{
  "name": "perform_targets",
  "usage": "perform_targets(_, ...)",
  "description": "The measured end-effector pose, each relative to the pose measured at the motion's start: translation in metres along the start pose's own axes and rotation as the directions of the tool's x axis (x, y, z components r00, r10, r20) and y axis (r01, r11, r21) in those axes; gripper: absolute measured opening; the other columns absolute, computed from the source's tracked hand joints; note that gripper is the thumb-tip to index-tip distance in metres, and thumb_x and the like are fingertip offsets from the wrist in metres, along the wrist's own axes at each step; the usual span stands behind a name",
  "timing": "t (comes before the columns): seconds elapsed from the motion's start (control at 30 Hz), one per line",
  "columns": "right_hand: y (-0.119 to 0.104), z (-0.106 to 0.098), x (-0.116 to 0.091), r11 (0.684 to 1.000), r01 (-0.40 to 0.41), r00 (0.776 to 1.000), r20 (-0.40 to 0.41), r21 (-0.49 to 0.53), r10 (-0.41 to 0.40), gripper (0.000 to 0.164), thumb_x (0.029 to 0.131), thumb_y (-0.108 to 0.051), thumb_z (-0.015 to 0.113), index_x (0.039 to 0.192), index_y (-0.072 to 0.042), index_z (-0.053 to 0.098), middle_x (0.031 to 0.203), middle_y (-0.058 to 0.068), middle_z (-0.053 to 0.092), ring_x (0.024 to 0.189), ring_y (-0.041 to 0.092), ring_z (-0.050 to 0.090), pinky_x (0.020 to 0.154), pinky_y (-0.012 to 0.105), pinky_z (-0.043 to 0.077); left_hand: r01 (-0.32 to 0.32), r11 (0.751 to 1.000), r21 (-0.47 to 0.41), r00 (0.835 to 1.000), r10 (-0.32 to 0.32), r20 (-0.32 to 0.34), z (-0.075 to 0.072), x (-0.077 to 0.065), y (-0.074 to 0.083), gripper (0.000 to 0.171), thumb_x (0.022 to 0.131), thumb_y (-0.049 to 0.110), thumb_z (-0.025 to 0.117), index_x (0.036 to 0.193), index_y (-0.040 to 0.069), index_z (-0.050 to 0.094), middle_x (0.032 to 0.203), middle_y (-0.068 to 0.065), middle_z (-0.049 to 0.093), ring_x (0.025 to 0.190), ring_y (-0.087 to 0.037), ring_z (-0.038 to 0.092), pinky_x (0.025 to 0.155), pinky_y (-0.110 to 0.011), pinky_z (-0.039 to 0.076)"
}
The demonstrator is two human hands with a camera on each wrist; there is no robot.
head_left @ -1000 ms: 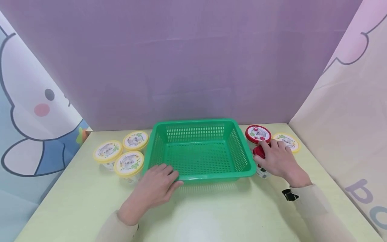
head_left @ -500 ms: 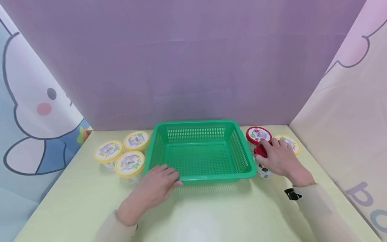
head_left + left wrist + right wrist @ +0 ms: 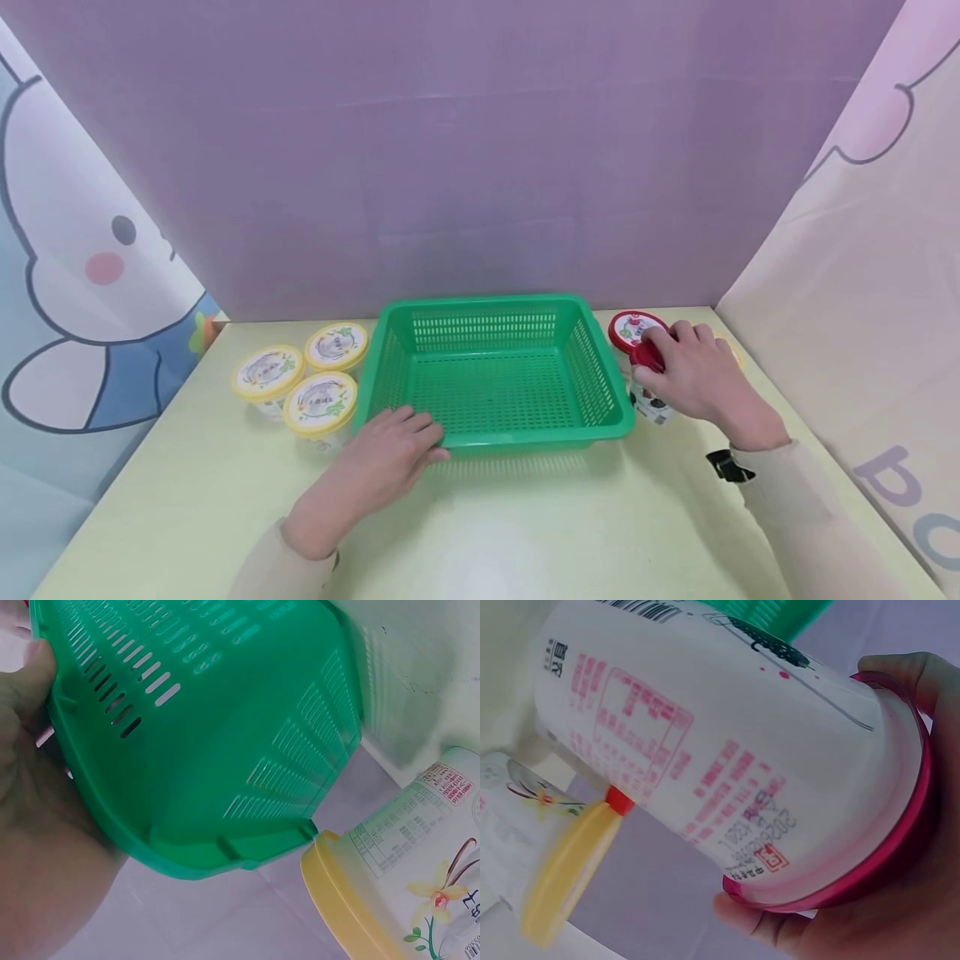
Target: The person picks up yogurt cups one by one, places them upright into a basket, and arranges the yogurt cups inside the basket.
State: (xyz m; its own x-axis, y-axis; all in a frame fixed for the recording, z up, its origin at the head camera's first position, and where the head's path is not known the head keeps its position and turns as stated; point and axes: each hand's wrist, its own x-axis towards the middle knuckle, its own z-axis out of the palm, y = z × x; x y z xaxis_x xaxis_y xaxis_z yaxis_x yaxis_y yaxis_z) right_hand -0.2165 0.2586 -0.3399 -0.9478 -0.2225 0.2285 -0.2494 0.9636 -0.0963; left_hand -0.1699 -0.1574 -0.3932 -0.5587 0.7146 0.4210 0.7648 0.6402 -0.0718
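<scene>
In the head view my right hand (image 3: 693, 371) grips a tub with a red lid (image 3: 648, 358) from above, by the lid. Fingers and thumb reach round opposite sides of that lid in the right wrist view, where the tub's white printed body (image 3: 682, 742) fills the middle. My left hand (image 3: 382, 458) holds the near left corner of a green plastic basket (image 3: 495, 438), fingers over the rim. In the left wrist view the thumb (image 3: 34, 675) lies against the basket's edge. The basket has slotted walls and nothing inside it.
Left of the basket stand three tubs with yellow lids, the nearest yellow-lidded tub (image 3: 321, 404) close to my left hand. Another red-lidded tub (image 3: 633, 327) stands behind the held one. My right hand mostly hides a yellow-lidded tub (image 3: 562, 877). Purple cloth (image 3: 480, 167) backs the table.
My right hand and the red-lidded tub have shifted slightly up and away in the head view, now covering most of the yellow-lidded tub behind. The left hand and basket stay put.
</scene>
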Motion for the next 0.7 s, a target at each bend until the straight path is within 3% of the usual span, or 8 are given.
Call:
perform_targets(0.13, -0.003, -0.007, 0.003, 1.000, 0.004, 1.000, 0.000, 0.011, -0.004, 0.049, 0.092, -0.032, 0.055, 0.133, -0.005, 0.054, 0.118, 0.028, 0.053, 0.108, 0.048, 0.045, 0.083, 0.061, 0.041, 0.007, 1.000, -0.007, 1.000, -0.007, 0.017, -0.001, -0.001, 0.000, 0.020, 0.092, 0.032, 0.071, 0.085, 0.016, 0.062, 0.077, 0.008, 0.054, 0.070, -0.012, 0.047, 0.063, -0.026, 0.043)
perform_targets(0.43, -0.006, -0.027, 0.013, 0.999, 0.033, 0.999, -0.035, 0.012, -0.032, 0.043, 0.092, -0.030, 0.053, 0.126, -0.005, 0.058, 0.115, 0.025, 0.053, 0.110, 0.049, 0.042, 0.087, 0.061, 0.038, 0.018, 1.000, -0.001, 0.999, -0.018, 0.046, -0.001, -0.001, 0.001, 0.024, 0.093, 0.033, 0.072, 0.083, 0.016, 0.059, 0.075, 0.009, 0.048, 0.069, -0.011, 0.043, 0.061, -0.025, 0.039)
perform_targets(0.7, -0.014, -0.044, 0.022, 0.999, 0.029, 0.999, -0.037, 0.022, -0.029, 0.041, 0.093, -0.031, 0.053, 0.126, -0.007, 0.058, 0.117, 0.024, 0.053, 0.110, 0.047, 0.041, 0.083, 0.060, 0.041, 0.032, 0.999, 0.004, 0.997, -0.032, 0.067, -0.001, 0.000, 0.003, 0.021, 0.094, 0.034, 0.071, 0.089, 0.015, 0.065, 0.077, 0.007, 0.048, 0.070, -0.011, 0.044, 0.063, -0.026, 0.041)
